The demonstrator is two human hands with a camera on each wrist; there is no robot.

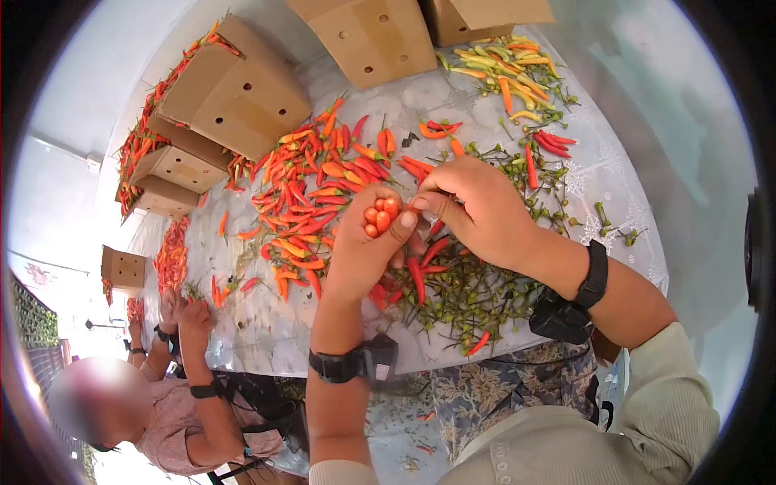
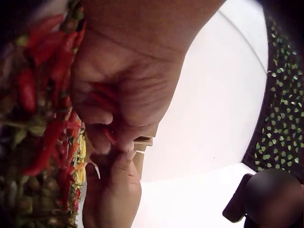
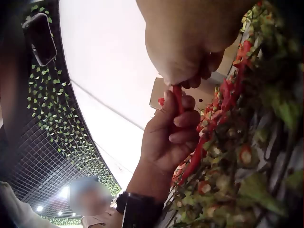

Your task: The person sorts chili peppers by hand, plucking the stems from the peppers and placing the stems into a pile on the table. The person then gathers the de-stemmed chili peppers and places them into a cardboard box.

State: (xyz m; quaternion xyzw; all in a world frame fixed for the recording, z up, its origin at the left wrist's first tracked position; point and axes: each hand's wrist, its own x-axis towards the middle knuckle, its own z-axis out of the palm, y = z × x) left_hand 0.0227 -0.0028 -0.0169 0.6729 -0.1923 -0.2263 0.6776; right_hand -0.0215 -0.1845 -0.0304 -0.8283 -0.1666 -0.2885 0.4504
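Observation:
My left hand (image 1: 360, 246) grips several red chilies (image 1: 382, 214), their rounded ends showing between fingers and thumb. Close beside it, the thumb and forefinger of my right hand (image 1: 485, 210) pinch the end of a red chili. In the right wrist view this chili (image 3: 178, 99) spans from the left hand (image 3: 161, 142) up to the right hand (image 3: 190, 52). Seen in the left wrist view, the left hand (image 2: 128, 80) meets the right hand (image 2: 114, 194) at the fingertips. Under the hands lies a pile of green stems (image 1: 469, 299).
A heap of red and orange chilies (image 1: 299, 190) lies beyond the left hand; yellow chilies (image 1: 517, 69) lie at the far end. Cardboard boxes (image 1: 242, 97) line the far side of the patterned tablecloth (image 1: 598, 121). Another person (image 1: 186, 412) works at the left.

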